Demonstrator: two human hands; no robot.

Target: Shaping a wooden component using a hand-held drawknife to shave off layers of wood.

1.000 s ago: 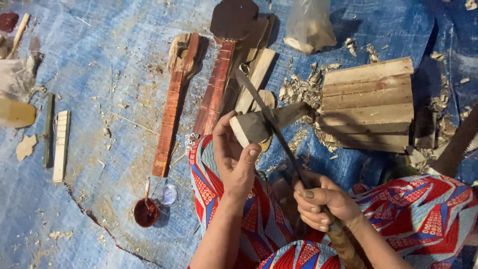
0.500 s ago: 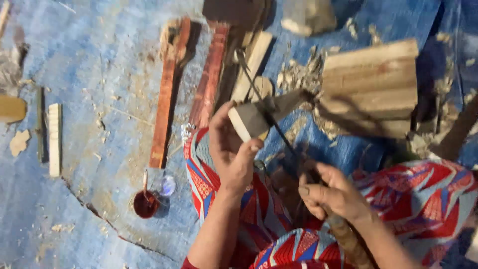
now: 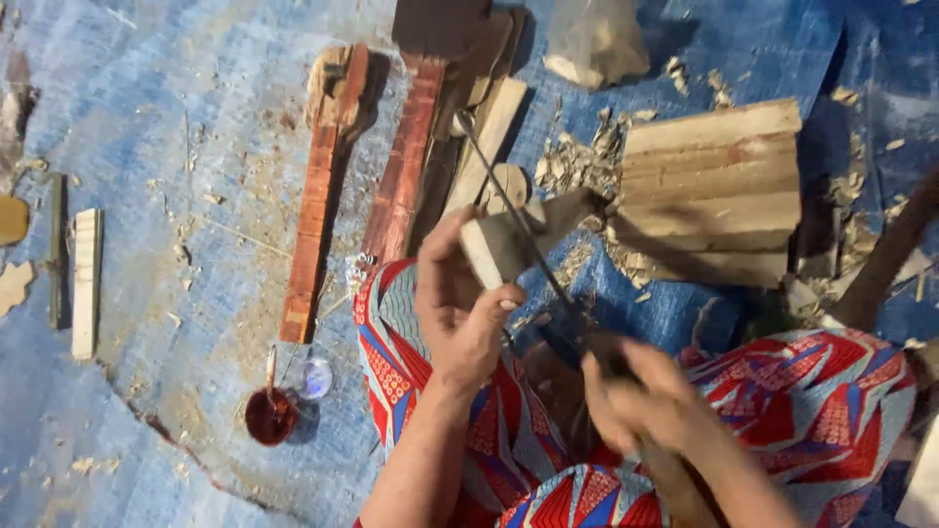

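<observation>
Since the earlier frame the right hand (image 3: 650,401) has slid lower along the thin dark blade (image 3: 518,230) and shows blurred, while the left hand (image 3: 460,313) keeps its clamp on the small pale wood piece (image 3: 509,240).

Taking that wood piece as the landmark: far to its left a pale slat (image 3: 86,284) lies on the blue tarp (image 3: 147,117), and down-left of it stands a little dish of red liquid (image 3: 269,416). Nearer on the left lie two long reddish-brown carved sticks (image 3: 313,230). The left grip is pinched shut around the piece, thumb on its near face, fingers curled behind. The blade crosses the piece's right face, touching it. Below-right, the right grip is closed on the blade's handle end (fingers too smeared to separate). Right of the piece sits a ridged wooden block (image 3: 714,191) amid shavings.
</observation>
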